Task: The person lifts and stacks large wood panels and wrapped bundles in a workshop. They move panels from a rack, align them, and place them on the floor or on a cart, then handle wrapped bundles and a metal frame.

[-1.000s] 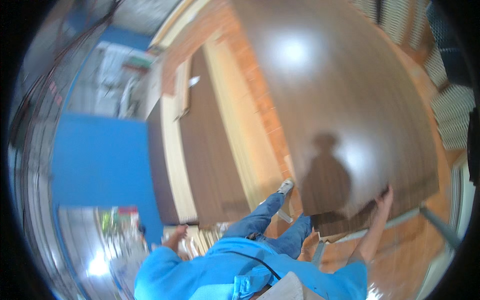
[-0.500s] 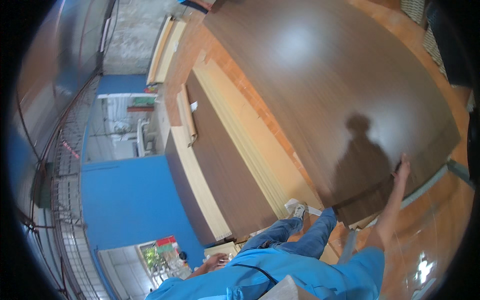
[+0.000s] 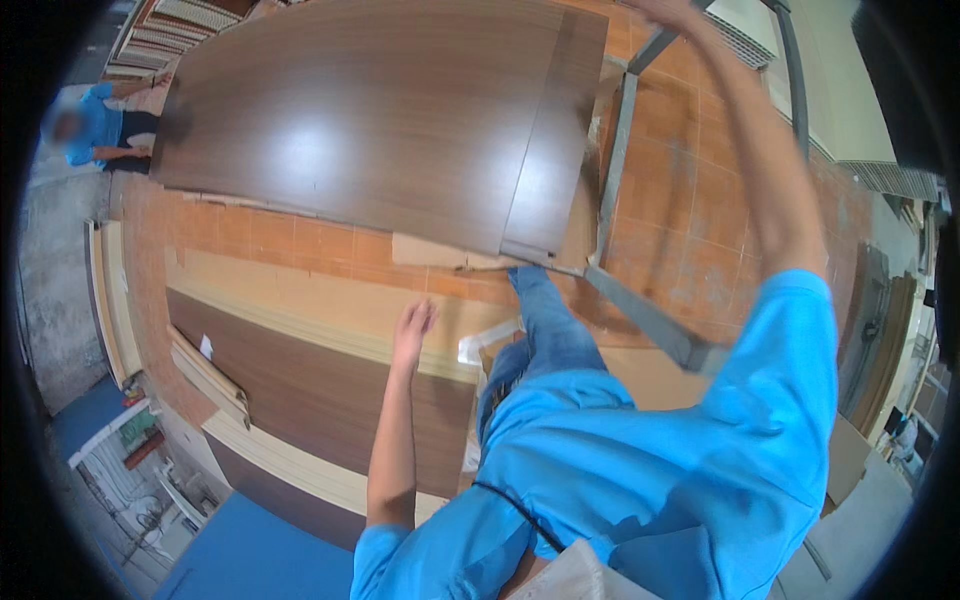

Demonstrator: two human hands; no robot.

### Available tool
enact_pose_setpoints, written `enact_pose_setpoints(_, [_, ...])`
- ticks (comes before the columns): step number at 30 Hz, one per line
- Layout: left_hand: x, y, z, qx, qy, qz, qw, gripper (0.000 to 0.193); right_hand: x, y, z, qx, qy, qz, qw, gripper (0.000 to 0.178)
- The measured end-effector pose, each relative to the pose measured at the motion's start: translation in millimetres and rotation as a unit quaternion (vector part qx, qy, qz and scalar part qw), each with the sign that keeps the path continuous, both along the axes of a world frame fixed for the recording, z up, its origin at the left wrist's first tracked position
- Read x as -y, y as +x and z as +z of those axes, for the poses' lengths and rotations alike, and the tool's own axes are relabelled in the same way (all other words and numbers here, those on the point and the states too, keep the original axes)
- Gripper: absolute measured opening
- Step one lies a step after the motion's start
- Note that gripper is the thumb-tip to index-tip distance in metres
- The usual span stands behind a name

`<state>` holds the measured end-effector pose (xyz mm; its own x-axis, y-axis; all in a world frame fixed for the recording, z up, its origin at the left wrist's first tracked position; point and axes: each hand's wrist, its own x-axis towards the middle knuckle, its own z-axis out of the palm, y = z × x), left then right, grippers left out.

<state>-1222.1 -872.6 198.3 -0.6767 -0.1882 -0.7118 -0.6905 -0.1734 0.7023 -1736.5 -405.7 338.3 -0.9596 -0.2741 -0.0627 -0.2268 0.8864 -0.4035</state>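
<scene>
A large brown wood-grain panel (image 3: 380, 130) lies across the upper middle, with a narrower brown strip (image 3: 560, 130) along its right end. My left hand (image 3: 415, 322) hangs in the air below the panel, over stacked boards, loosely spread with nothing visible in it. Far up at the top edge, my right hand (image 3: 660, 10) reaches past the panel's right end, near a grey metal frame (image 3: 615, 150). It is smeared and partly cut off, so its fingers and any hold are hidden. A co-worker (image 3: 100, 130) in a blue shirt stands at the panel's left end, hands at its edge.
Stacked brown and cream boards (image 3: 330, 365) lie on the near left, with a loose bundle of strips (image 3: 205, 370) on top. Grey metal bars (image 3: 650, 320) stand close to my legs on the orange tiled floor (image 3: 670, 220). More boards (image 3: 110, 300) lean at the left wall.
My view has turned, bringing the co-worker into sight. The right hand has left the panel's face and reached up past its end. The left hand has come forward over the stacked boards.
</scene>
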Motion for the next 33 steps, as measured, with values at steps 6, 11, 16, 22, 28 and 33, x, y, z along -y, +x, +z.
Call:
enact_pose_setpoints(6, [-68,51,3,-0.12,0.052,-0.056,0.99,0.023,-98,174,118,0.02,0.106,0.005,0.994,0.047])
enact_pose_setpoints(11, [-162,81,69,-0.136,-0.013,-0.053,0.989,0.026,-151,243,102,0.036,0.304,0.029,0.951,0.044])
enact_pose_setpoints(16, [-294,31,164,-0.373,-0.053,-0.212,0.902,0.034,-198,259,74,0.149,0.324,-0.006,0.934,0.052])
enact_pose_setpoints(22, [-444,-33,210,-0.338,-0.121,-0.363,0.86,0.044,-242,267,18,-0.162,0.002,0.067,0.984,0.031])
enact_pose_setpoints(28, [-604,-72,172,-0.214,-0.155,-0.289,0.92,0.066,-263,275,8,-0.262,-0.142,0.046,0.953,0.025])
enact_pose_setpoints(33, [-624,-84,173,-0.101,-0.082,-0.163,0.978,0.031,-290,289,17,-0.228,-0.148,0.141,0.952,0.034])
